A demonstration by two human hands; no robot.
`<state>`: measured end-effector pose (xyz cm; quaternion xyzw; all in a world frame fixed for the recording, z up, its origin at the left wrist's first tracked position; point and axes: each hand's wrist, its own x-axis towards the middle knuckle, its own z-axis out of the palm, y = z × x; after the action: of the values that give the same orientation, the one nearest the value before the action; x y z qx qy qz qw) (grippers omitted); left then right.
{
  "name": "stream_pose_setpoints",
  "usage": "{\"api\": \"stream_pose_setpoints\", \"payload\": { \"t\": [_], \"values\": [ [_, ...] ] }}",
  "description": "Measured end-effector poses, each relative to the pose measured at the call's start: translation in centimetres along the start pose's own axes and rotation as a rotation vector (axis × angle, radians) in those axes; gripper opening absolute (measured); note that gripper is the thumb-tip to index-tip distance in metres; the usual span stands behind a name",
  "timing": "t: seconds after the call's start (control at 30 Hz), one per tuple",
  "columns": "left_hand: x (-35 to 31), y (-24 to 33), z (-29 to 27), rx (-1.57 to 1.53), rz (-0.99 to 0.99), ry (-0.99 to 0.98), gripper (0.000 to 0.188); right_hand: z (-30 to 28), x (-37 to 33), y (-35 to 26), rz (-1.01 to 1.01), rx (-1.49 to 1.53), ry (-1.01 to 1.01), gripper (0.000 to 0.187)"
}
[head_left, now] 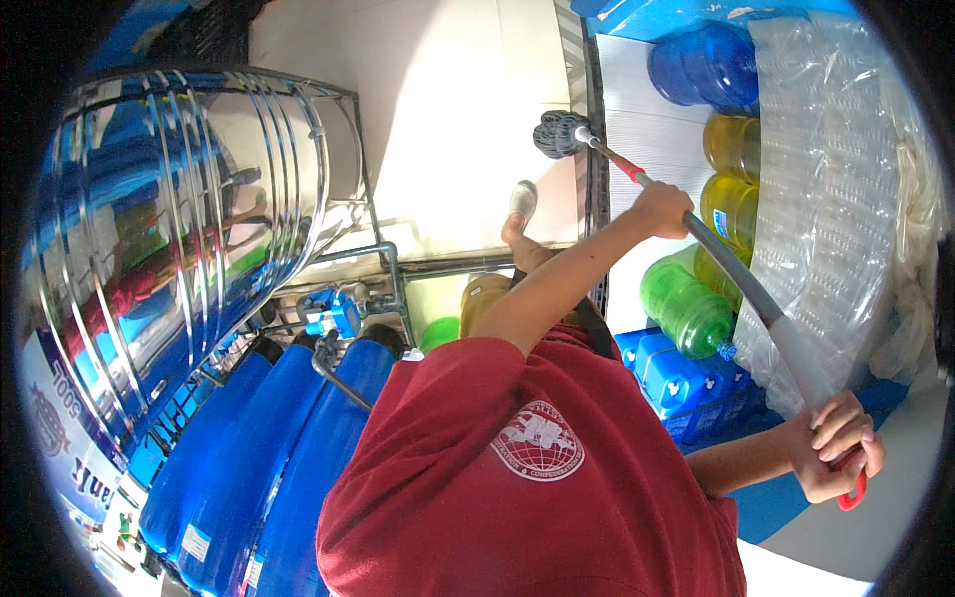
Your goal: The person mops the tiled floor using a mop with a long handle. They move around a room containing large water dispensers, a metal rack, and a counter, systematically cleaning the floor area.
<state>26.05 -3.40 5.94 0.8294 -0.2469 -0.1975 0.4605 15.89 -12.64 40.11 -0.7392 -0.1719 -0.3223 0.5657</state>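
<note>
A long mop (734, 264) slants across the right side of the view. Its dark grey mop head (557, 135) rests on the pale floor, close to a dark-edged step. My left hand (665, 210) is wrapped round the upper-middle of the grey handle, just below a red section. At the near end, my right hand (836, 448) grips the handle's white part, where a red hanging loop (853, 488) pokes out under the fingers. Both hands are closed on the same pole. One foot in a light shoe (522, 199) stands near the mop head.
A shiny steel tank (239, 149) in a metal frame stands left, above several blue cylinders (298, 448) and grey pipes (393, 284). At right are blue, yellow and green water jugs (686, 308), blue containers (667, 373) and clear plastic wrapping (826, 199) around bottles.
</note>
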Motion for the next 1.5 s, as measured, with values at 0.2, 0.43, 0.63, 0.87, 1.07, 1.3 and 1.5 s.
{"api": "stream_pose_setpoints", "payload": {
  "t": [0.2, 0.43, 0.63, 0.87, 1.07, 1.3, 1.5],
  "values": [
    [0.9, 1.7, -0.1, 0.034, -0.012, -0.133, 0.019, -7.6, 1.8, 3.0, 0.058, 0.235, 0.04, 0.038],
    [-2.5, -3.6, -2.9, 0.108, -0.246, -0.075, 0.023, -5.8, 3.3, 10.4, 0.242, 0.519, 0.163, 0.029],
    [-9.5, -12.6, -8.5, 0.162, -0.591, 0.001, 0.028, 5.6, 0.2, 16.4, 0.599, 0.639, 0.186, 0.021],
    [-11.3, -13.3, -7.7, 0.169, -0.548, 0.02, 0.029, 7.2, -0.5, 11.7, 0.63, 0.312, 0.276, 0.016],
    [-5.9, -5.7, -5.6, 0.165, -0.231, -0.205, 0.03, 3.4, 0.5, 2.8, 0.317, 0.19, 0.304, 0.024],
    [-2.9, -1.7, -4.8, 0.216, -0.011, -0.462, 0.034, 7.3, -2.8, -3.9, 0.168, -0.175, 0.48, 0.028],
    [-4.8, -2.7, -6.5, 0.173, 0.048, -0.431, 0.035, 10.7, -3.0, -4.2, 0.074, -0.193, 0.606, 0.03]
  ]
}}
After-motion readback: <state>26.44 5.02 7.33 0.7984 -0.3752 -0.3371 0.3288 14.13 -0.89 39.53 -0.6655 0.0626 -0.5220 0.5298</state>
